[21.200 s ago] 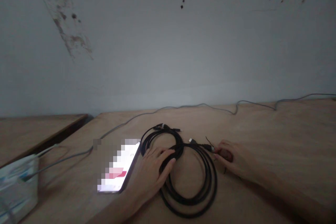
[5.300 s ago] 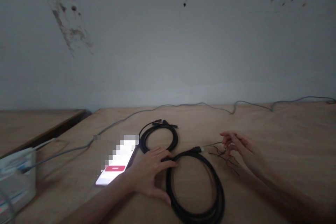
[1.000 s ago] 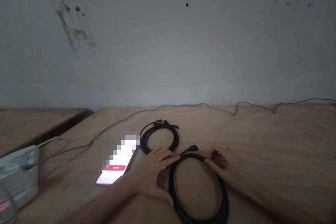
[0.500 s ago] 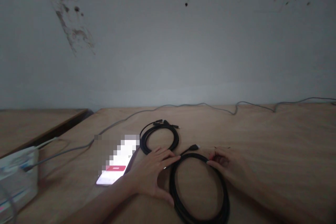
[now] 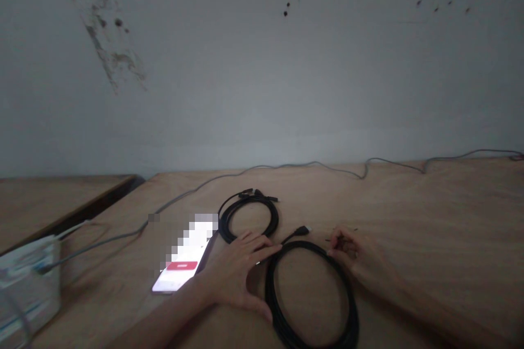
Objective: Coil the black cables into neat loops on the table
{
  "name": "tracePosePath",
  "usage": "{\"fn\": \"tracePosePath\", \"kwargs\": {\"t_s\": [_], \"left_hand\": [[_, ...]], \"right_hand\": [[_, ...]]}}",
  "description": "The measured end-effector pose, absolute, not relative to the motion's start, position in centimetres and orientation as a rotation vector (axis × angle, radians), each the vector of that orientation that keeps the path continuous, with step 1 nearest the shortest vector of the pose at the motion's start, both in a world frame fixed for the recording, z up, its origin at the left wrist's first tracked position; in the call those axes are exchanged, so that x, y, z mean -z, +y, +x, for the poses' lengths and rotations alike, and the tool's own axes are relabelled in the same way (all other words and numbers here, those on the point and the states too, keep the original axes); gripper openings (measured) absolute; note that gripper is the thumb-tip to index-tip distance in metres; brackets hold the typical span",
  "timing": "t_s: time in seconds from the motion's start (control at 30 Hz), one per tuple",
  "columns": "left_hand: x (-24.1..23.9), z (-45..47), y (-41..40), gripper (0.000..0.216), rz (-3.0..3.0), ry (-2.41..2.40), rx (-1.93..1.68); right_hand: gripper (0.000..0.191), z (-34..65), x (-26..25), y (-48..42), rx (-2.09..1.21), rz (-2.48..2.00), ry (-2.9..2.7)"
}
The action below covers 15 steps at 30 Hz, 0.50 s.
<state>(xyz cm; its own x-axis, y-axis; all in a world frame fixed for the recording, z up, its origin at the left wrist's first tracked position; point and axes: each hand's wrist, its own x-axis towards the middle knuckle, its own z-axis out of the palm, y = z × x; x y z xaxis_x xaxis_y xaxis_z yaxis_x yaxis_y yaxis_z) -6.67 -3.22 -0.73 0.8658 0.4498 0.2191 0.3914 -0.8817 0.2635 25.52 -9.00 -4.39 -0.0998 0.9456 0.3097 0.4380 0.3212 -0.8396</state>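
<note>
A coil of black cable [image 5: 269, 289] lies on the wooden table near me, its black plug [image 5: 303, 230] sticking out at the top. My left hand [image 5: 241, 267] is open and spread, its index fingertip on the cable by the plug and its thumb at the coil's left side. Just right of the coil's upper edge, my right hand [image 5: 350, 248] has its fingers curled together. Short ends of a thin dark wire-like strip show on both sides of those fingers; most of it is hidden. Behind my left hand sits a second black cable coil [image 5: 273, 218] with several plug ends.
To the left lies a phone [image 5: 180, 278] with a lit, partly blurred screen. A white box-like object [image 5: 45, 294] with a grey cord [image 5: 180, 195] stands at the left edge. The cord runs along the back of the table by the wall [image 5: 262, 82].
My right hand has drawn slightly away from the coil, its fingers more tightly curled. My left hand stays spread at the coil. The camera view has shifted a little.
</note>
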Motion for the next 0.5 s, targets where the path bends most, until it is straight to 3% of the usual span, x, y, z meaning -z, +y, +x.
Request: {"fn": "tracePosePath", "kwargs": {"t_s": [0.33, 0.5], "left_hand": [[0.6, -6.6, -3.3, 0.113, 2.805, 0.659, -0.395], [0.6, -6.5, -3.3, 0.111, 2.799, 0.646, -0.384]], "right_hand": [[0.041, 26.9, 6.1, -7.3, -0.985, -1.314, -1.428], [0.038, 27.9, 6.9, -6.6, -1.075, -1.229, -1.527]]}}
